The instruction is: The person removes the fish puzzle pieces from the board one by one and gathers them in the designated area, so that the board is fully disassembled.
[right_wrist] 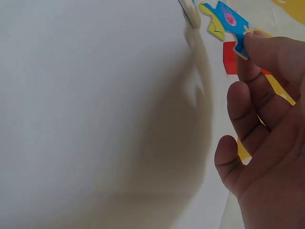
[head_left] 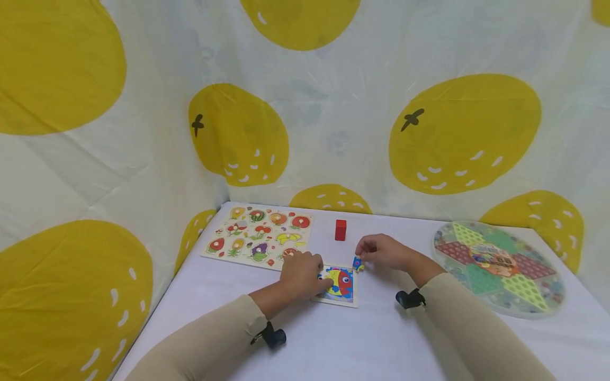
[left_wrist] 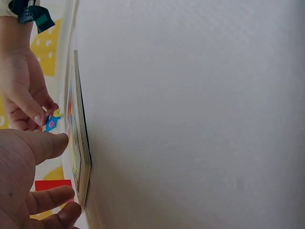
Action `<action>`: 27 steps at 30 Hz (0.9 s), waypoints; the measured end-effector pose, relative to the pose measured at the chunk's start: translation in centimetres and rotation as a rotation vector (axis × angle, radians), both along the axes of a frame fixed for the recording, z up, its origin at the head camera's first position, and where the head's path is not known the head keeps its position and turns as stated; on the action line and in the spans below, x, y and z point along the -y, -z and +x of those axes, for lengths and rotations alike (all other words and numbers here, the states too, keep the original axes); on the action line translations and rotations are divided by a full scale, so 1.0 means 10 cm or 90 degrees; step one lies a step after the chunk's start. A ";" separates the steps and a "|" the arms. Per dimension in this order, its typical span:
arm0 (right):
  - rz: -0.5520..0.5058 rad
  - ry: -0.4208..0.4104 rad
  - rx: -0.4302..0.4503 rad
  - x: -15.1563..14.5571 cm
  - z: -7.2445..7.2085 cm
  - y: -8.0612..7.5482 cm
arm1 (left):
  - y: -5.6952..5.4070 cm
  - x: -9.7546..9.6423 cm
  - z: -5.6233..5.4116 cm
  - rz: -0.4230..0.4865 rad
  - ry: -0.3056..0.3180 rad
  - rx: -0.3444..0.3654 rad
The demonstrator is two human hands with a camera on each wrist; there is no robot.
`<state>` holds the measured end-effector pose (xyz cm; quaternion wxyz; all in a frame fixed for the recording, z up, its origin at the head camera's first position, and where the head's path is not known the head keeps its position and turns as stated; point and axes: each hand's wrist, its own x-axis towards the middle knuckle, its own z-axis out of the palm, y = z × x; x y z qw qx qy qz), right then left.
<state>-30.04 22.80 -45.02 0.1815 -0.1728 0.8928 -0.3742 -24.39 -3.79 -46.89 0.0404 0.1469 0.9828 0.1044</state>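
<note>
Just off puzzle (head_left: 344,284) edge, right fingers (right_wrist: 268,48) pinch piece (right_wrist: 228,19).

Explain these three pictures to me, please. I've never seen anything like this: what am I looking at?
There is no robot here, just a person's bare left hand and right hand. The widest picture comes from a camera worn on the head, looking forward and down. The other two come from small black cameras worn on the wrists, each watching its own hand.

On the white cloth-covered table lie a square wooden fish puzzle, a larger pale board of colourful fruit pieces, and a round board with a red, green and yellow star. Beyond the fish puzzle stands a red rectangular block. The right hand pinches a small blue-and-yellow puzzle piece; the left hand rests on the fish puzzle.
</note>
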 end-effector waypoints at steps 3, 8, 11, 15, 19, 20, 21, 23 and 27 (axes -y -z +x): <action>0.028 -0.004 0.013 -0.05 -0.02 -0.01 | 0.01 -0.01 0.01 -0.008 0.006 -0.010; 0.060 -0.005 0.025 -0.12 -0.06 -0.01 | 0.01 -0.03 0.02 -0.025 0.015 -0.026; 0.069 -0.005 0.027 -0.14 -0.08 0.01 | 0.01 -0.03 0.03 -0.031 0.016 -0.028; 0.086 0.008 0.029 -0.12 -0.09 0.06 | 0.01 -0.03 0.04 -0.031 0.016 -0.028; 0.104 0.005 0.018 -0.09 -0.07 0.07 | 0.02 -0.04 0.03 -0.032 0.014 -0.028; 0.107 0.002 0.014 -0.08 -0.07 0.07 | 0.02 -0.04 0.03 -0.033 0.013 -0.028; 0.109 0.000 0.010 -0.08 -0.06 0.07 | 0.02 -0.04 0.03 -0.033 0.012 -0.029; 0.116 0.000 0.001 -0.07 -0.05 0.07 | 0.02 -0.05 0.02 -0.034 0.009 -0.028; 0.124 0.001 -0.013 -0.07 -0.06 0.10 | 0.02 -0.05 0.01 -0.031 0.004 -0.021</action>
